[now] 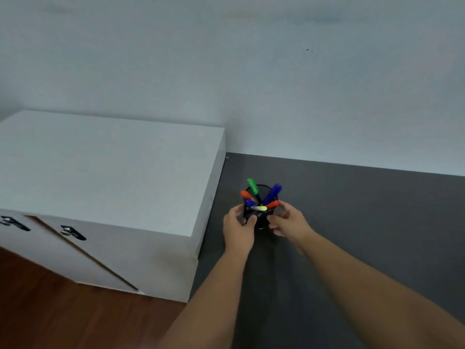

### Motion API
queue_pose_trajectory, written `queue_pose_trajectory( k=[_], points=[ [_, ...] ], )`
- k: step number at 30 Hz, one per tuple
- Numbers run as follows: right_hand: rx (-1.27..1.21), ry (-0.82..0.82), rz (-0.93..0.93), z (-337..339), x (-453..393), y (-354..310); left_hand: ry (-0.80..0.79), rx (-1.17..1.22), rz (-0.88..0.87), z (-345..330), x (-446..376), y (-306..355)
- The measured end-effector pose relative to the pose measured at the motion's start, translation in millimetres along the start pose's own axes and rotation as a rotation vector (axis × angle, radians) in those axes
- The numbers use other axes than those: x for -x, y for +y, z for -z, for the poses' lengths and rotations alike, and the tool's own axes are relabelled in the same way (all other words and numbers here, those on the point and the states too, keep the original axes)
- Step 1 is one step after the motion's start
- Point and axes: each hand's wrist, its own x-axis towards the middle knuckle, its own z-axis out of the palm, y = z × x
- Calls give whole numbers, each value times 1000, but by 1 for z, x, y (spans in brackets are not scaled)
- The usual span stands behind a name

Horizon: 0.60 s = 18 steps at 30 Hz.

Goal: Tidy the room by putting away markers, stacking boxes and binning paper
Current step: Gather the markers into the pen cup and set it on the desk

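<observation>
A black round marker holder (261, 221) stands on the dark grey surface (352, 210), close to the white wall. Several markers stick out of it: a green marker (252, 186), a dark blue marker (273, 193), two orange-red ones and a yellow-tipped one. My left hand (239, 229) wraps the holder's left side. My right hand (289, 220) wraps its right side, fingers against the rim near an orange-red marker (273, 204). The holder's lower part is hidden between my hands.
A white cabinet (105, 167) with two doors and dark metal handles (73, 232) stands directly left of the grey surface, its top higher than the surface. Brown wooden floor (50, 311) lies at the lower left. The white wall runs behind everything.
</observation>
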Motion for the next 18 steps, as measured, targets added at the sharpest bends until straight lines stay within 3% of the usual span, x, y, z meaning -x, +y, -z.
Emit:
queue_pose_trajectory(
  k=[7,18],
  points=[
    [-19,-33,-9,-23,-79,-36,121,140,-1,-25,-83,7],
    [240,-98,173,-36,-171,-49,-26,33,-101,-46,-169,13]
  ],
)
